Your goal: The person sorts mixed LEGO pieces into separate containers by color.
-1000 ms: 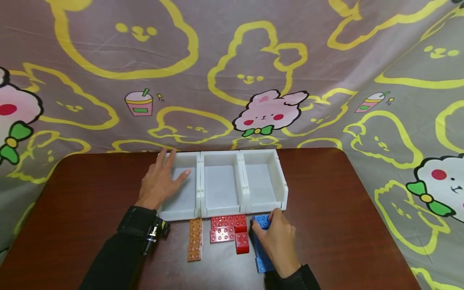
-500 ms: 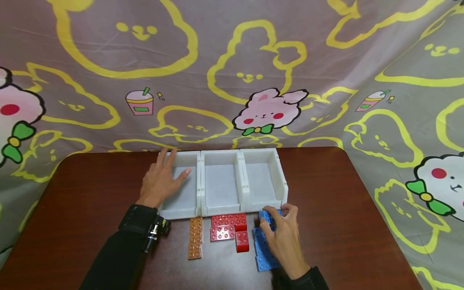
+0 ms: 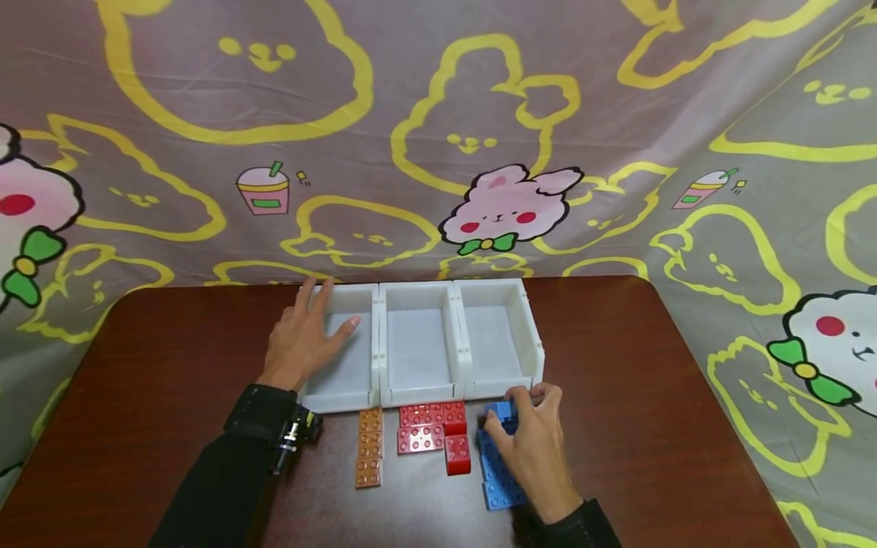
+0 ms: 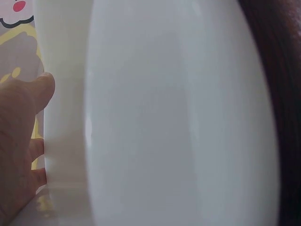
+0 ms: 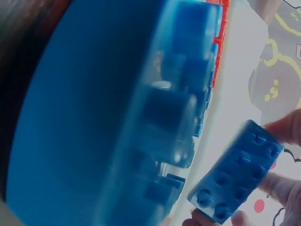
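My right hand [image 3: 541, 457] pinches a blue toy brick [image 5: 237, 174] between thumb and fingers, tilted and apart from the other blue bricks [image 3: 500, 476] below it. In the right wrist view the brick's studded side shows, while blue bricks loom blurred and close on the left. My left hand [image 3: 301, 342] rests over the left side of the left white bin [image 3: 375, 342], thumb and fingers spread. In the left wrist view, its thumb [image 4: 43, 92] lies at the bin's wall; part of that hand is out of frame.
A middle white bin [image 3: 418, 396] and a right white bin [image 3: 537, 350] adjoin the left one. Several red bricks [image 3: 421, 438] and a column of orange-brown bricks [image 3: 368, 449] lie before them on the brown table [image 3: 630, 426]. A patterned cloth [image 3: 384, 99] hangs behind.
My right hand has moved a little to the right, and its blue brick has come up off the blue group and tilted. The left hand stays put on the bin.
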Action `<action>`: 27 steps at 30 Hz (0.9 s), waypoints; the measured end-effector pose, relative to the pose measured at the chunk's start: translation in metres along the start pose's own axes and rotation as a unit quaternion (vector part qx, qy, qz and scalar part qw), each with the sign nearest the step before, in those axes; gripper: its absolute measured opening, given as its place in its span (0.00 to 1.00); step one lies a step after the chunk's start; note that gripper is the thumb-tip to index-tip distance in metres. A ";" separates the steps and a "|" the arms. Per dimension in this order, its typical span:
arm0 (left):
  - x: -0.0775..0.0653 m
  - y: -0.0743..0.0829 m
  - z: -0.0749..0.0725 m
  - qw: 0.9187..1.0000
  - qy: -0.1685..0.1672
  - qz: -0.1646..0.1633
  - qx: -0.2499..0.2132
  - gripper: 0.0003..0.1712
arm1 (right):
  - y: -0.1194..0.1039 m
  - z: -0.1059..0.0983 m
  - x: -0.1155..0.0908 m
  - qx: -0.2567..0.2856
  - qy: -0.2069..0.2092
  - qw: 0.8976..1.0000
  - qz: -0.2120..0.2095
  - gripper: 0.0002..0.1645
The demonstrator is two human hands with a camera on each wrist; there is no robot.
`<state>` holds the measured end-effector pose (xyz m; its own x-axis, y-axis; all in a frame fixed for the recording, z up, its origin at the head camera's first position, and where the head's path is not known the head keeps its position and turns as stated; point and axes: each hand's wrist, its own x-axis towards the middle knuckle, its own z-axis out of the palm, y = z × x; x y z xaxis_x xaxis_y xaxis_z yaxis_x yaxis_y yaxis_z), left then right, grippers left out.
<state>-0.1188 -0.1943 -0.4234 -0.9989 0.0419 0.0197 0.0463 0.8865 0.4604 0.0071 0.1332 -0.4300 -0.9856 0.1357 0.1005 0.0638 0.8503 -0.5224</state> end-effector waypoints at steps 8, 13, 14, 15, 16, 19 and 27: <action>0.000 -0.001 0.001 1.000 -0.002 -0.005 0.004 0.50 | -0.009 0.017 -0.001 -0.070 -0.001 0.998 -0.003 0.33; 0.000 -0.001 0.001 1.000 -0.004 -0.002 0.002 0.50 | -0.008 0.026 -0.001 -0.101 0.034 0.992 -0.059 0.34; 0.000 0.000 0.001 1.000 -0.004 -0.001 0.002 0.50 | -0.008 0.027 -0.001 -0.101 0.033 0.992 -0.062 0.34; 0.001 0.000 0.001 1.000 -0.003 -0.001 0.002 0.50 | -0.008 0.027 -0.001 -0.101 0.033 0.992 -0.062 0.34; 0.001 0.000 0.001 1.000 -0.002 0.000 0.003 0.50 | -0.008 0.027 0.000 -0.097 0.031 0.993 -0.061 0.34; 0.001 0.001 0.001 1.000 0.002 0.001 0.005 0.50 | -0.009 0.026 0.000 -0.086 0.019 0.995 -0.048 0.34; 0.000 0.001 0.000 1.000 -0.001 -0.001 -0.004 0.50 | -0.009 0.019 -0.002 -0.088 -0.002 0.996 -0.031 0.34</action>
<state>-0.1186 -0.1935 -0.4229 -0.9990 0.0415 0.0167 0.0446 0.8832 0.4669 0.0051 0.1158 -0.4416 -0.9891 0.0775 0.1248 0.0279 0.9332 -0.3583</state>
